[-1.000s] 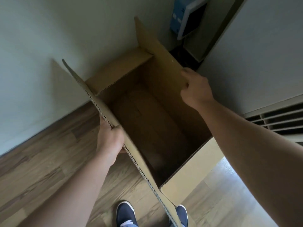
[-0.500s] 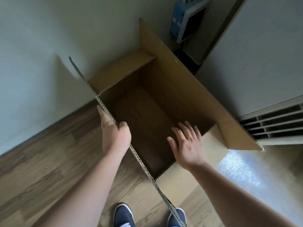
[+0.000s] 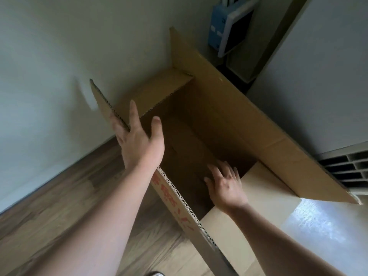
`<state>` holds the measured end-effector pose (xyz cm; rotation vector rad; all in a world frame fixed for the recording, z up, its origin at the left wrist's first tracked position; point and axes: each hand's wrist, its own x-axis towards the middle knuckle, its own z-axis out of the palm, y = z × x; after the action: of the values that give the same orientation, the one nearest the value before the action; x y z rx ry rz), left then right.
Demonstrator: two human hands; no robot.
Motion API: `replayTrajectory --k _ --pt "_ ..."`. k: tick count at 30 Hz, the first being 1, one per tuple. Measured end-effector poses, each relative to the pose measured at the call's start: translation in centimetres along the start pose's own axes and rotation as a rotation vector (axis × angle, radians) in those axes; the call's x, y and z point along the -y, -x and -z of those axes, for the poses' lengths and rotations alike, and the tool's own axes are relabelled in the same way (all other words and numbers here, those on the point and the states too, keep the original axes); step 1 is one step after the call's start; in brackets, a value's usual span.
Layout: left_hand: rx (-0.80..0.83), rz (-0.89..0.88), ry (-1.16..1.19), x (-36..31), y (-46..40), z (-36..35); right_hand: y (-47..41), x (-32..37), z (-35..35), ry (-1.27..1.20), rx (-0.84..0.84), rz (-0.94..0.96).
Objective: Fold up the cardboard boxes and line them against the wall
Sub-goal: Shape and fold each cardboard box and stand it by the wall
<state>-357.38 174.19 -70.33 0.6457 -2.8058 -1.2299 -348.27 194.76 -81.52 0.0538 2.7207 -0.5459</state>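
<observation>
A large brown cardboard box [image 3: 225, 124] stands open on the wooden floor against the pale wall [image 3: 59, 56], its four top flaps spread outward. My left hand [image 3: 137, 142] rests over the left long flap with fingers apart, the flap's corrugated edge running between the fingers. My right hand [image 3: 225, 184] hovers open over the near right part of the box opening, next to the near short flap [image 3: 264, 212], which lies folded outward. The right long flap [image 3: 268, 156] leans out toward the right.
A white cabinet with a slatted vent [image 3: 346, 168] stands close on the right. A blue-and-white device [image 3: 227, 26] hangs in the far corner above a dark gap. Wooden floor [image 3: 59, 206] stretches left of the box. A shoe tip [image 3: 155, 273] shows at the bottom.
My left hand has slid forward along the left flap and spread its fingers. My right hand left the right flap, which fell outward, and came down over the near part of the opening.
</observation>
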Motion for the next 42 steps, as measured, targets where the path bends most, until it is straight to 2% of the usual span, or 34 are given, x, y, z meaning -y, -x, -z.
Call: replayTrajectory --k 6,9,12,16,18,23,25,27,29,30,32,35,37,39,42 --pt "-0.058 0.0 0.122 1.3 0.3 0.1 -10.8 13.1 7.4 0.021 -0.147 0.228" --pt "-0.064 -0.014 0.156 1.3 0.0 -0.3 -15.1 17.7 8.6 0.188 0.0 0.317" --pt "-0.067 0.011 0.196 1.5 0.0 -0.4 -16.4 18.0 7.0 0.288 0.191 0.283" --pt "0.057 -0.084 0.134 2.3 0.1 -1.2 -15.7 15.7 4.5 0.233 0.406 0.191" --pt "0.16 -0.119 0.036 3.3 -0.3 -2.2 -15.9 15.4 5.0 0.147 0.418 0.193" --pt "0.265 -0.117 -0.218 3.8 -1.5 -4.9 -14.8 13.1 10.4 -0.205 0.104 0.135" --pt "0.349 -0.101 -0.34 3.7 -1.9 -5.8 -13.3 11.4 13.1 -0.109 -0.08 0.2" --pt "0.472 -0.105 -0.49 4.2 -2.1 -6.3 -11.7 9.5 15.2 0.027 -0.359 0.265" --pt "0.561 -0.134 -0.587 4.9 -2.4 -6.1 -10.1 7.2 16.2 0.148 -0.527 0.214" --pt "0.583 -0.143 -0.614 5.1 -2.7 -6.0 -9.3 6.2 16.7 0.203 -0.494 0.114" --pt "0.599 -0.13 -0.644 5.2 -2.6 -5.9 -7.4 5.2 16.5 0.186 -0.289 -0.062" --pt "0.526 -0.087 -0.63 5.3 -1.0 -6.8 -4.7 6.7 12.6 -0.047 -0.034 0.003" --pt "0.459 -0.087 -0.605 5.9 0.3 -7.2 -3.3 7.6 8.2 -0.028 0.107 0.039" --pt "0.413 -0.123 -0.595 6.6 0.8 -7.4 -3.1 7.5 4.7 0.03 0.156 0.006" --pt "0.451 -0.125 -0.602 6.7 0.4 -7.4 -3.4 7.3 1.7 0.075 0.15 -0.025"
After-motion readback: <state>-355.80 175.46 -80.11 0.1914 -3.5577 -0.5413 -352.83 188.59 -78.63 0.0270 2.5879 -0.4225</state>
